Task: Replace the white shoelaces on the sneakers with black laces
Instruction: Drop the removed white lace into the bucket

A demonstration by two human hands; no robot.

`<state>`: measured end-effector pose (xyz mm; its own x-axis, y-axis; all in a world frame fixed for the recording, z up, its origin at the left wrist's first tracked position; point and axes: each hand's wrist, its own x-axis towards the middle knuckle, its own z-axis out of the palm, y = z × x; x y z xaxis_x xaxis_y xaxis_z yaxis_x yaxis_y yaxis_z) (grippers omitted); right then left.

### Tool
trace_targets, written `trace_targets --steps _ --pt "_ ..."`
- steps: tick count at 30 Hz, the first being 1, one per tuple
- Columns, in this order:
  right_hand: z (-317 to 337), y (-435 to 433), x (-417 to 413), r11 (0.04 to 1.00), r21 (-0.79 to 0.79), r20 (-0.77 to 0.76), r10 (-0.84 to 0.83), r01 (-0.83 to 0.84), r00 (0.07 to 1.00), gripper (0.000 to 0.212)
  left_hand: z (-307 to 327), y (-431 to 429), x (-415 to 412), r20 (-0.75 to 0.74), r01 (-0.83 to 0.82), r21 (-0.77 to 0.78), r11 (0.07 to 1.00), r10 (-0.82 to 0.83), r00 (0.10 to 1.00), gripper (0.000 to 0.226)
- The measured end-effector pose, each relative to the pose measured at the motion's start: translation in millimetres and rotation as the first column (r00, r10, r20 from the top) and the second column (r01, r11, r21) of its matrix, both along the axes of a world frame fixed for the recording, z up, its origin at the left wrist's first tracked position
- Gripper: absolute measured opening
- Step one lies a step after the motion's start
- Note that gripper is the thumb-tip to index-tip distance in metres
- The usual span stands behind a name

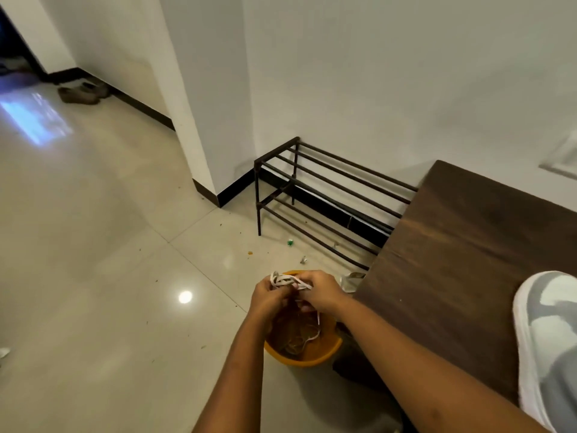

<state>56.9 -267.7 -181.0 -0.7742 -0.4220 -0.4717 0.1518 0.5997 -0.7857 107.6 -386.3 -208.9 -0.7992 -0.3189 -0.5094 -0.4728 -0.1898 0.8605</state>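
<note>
Both hands meet low in frame, about 6 o'clock. Left hand point(269, 297) and right hand point(322, 292) each curl their fingers round a bunched white lace point(288, 281). The bundle bridges the two hands at their 12 o'clock edge. One loose strand trails down from the right hand into the orange bucket point(301, 361) directly beneath. Grey-and-white sneaker point(547, 339) sits on the brown table point(452, 260) at 4 o'clock, well apart from the hands. Metal shoe rack point(327, 195) stands against the wall at 1 o'clock.
</note>
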Motion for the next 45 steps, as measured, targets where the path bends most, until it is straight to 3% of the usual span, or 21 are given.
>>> trace_targets --steps 4,7,14,23,30,35,40,45 --pt "-18 -20 -22 0.924 0.359 -0.129 0.186 -0.129 0.974 0.018 -31 -7 0 0.098 0.008 -0.058 0.998 -0.003 0.995 0.019" --pt "-29 -27 -32 0.853 0.499 -0.13 0.25 -0.155 0.96 0.021 -54 -12 1 0.175 0.016 -0.13 0.991 0.007 0.985 0.019" --pt "-53 -34 -44 0.791 0.601 -0.106 0.222 -0.115 0.969 0.024 -77 -3 -5 0.252 0.128 -0.16 0.979 -0.085 0.964 0.02" --pt "-61 -29 -39 0.775 0.627 -0.123 0.198 -0.079 0.972 0.035 -87 4 -9 0.39 0.227 -0.306 0.924 -0.095 0.916 0.022" --pt "-37 -12 -34 0.816 0.577 -0.152 0.154 -0.039 0.976 0.037 -62 25 -4 0.343 0.133 -0.268 0.954 -0.034 0.939 0.025" --pt "-6 0 -29 0.896 0.442 -0.226 0.072 0.037 0.971 0.029 -20 48 -7 0.225 0.03 -0.251 0.968 0.028 0.974 0.016" --pt "38 37 -21 0.958 0.214 -0.275 -0.129 0.191 0.953 0.033 29 89 -23 0.055 -0.013 -0.248 0.969 0.027 0.998 0.01" --pt "79 127 -12 0.903 0.029 -0.343 -0.394 0.429 0.853 0.028 89 176 -29 -0.095 0.052 -0.245 0.968 -0.077 0.993 0.008"
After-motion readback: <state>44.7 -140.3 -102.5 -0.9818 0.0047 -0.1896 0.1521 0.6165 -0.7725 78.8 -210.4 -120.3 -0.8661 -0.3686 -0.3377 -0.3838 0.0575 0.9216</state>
